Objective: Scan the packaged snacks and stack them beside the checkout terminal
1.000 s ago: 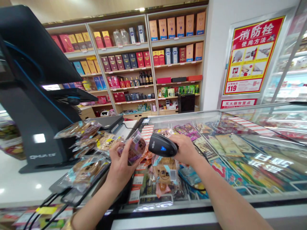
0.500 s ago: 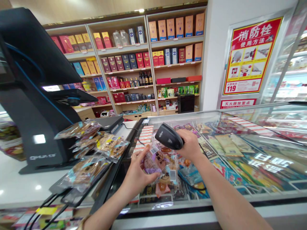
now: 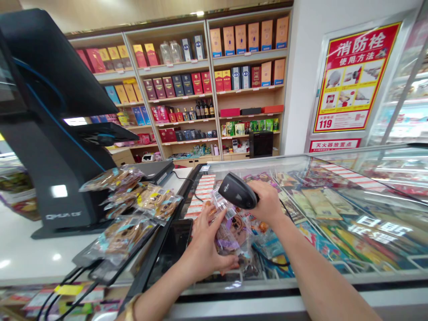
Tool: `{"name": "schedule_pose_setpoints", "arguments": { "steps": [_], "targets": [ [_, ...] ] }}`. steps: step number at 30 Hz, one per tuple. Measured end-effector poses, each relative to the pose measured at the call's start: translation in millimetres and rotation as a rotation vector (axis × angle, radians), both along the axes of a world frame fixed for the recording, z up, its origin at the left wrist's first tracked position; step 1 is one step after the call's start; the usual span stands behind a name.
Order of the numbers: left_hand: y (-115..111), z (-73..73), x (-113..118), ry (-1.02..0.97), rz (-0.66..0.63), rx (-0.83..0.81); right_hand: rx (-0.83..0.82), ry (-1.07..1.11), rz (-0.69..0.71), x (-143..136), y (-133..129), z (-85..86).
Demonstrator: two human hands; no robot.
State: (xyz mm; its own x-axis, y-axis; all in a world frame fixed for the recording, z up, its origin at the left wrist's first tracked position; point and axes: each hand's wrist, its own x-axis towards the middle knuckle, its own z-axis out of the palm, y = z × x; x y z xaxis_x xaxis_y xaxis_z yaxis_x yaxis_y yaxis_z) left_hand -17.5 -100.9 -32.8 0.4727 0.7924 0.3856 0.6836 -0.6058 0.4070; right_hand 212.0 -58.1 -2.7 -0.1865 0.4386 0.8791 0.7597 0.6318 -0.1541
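My right hand is wrapped around the handle of a black barcode scanner, whose head points left and down. Under it, my left hand grips a clear-wrapped snack packet with purple print, fingers at its upper left edge and thumb along its lower side. A white barcode label on the wrapping faces up below the scanner. Other packets lie partly hidden beneath, on the glass top. Beside my left wrist lies a dark phone.
A glass-topped freezer with packaged goods inside stretches right. At left, a black checkout terminal stands on a white counter, with several snack packets piled beside it. The scanner's cable loops over the glass. Shelves of boxes stand behind.
My left hand has shifted slightly right and down, its fingers turned over the packets. The packet beneath has turned, and the phone now shows. The scanner stays almost in place.
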Motion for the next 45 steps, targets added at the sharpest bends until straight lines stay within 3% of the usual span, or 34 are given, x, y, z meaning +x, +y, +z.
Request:
{"name": "schedule_pose_setpoints", "arguments": {
  "steps": [9,12,16,21,23,26,29,34,38,45],
  "targets": [
    [39.1,27.4,10.4,0.149,-0.23,-0.01,0.028,0.013,-0.011,2.0,1.5,-3.4],
    [37.0,27.1,3.3,0.091,-0.206,0.015,0.016,-0.002,-0.019,3.3,2.6,-4.3],
    [22.3,21.2,-40.8,-0.03,0.056,0.186,-0.009,-0.014,-0.028,3.7,3.1,-4.5],
    [5.0,31.5,-130.3,0.053,0.609,0.47,0.004,-0.02,-0.027,2.0,2.7,-3.9],
    [-1.6,36.4,-158.6,0.174,0.822,0.424,0.003,-0.023,-0.019,0.9,2.4,-4.1],
    [-7.9,33.9,-183.4,0.325,0.937,0.278,-0.019,-0.03,-0.006,-1.1,2.5,-5.2],
    [-7.9,21.9,-191.7,0.382,0.914,0.251,-0.022,-0.05,-0.009,-2.3,3.3,-6.8],
    [-5.7,12.2,-186.6,0.288,0.857,0.465,-0.026,-0.057,-0.001,-1.7,3.2,-6.4],
    [-9.4,24.1,-166.1,0.211,0.715,0.601,-0.058,-0.089,0.041,-3.0,0.4,-2.9],
    [-7.6,49.4,-110.5,0.248,0.384,0.663,-0.162,-0.153,0.192,-13.1,-8.7,3.6]
  ]
}}
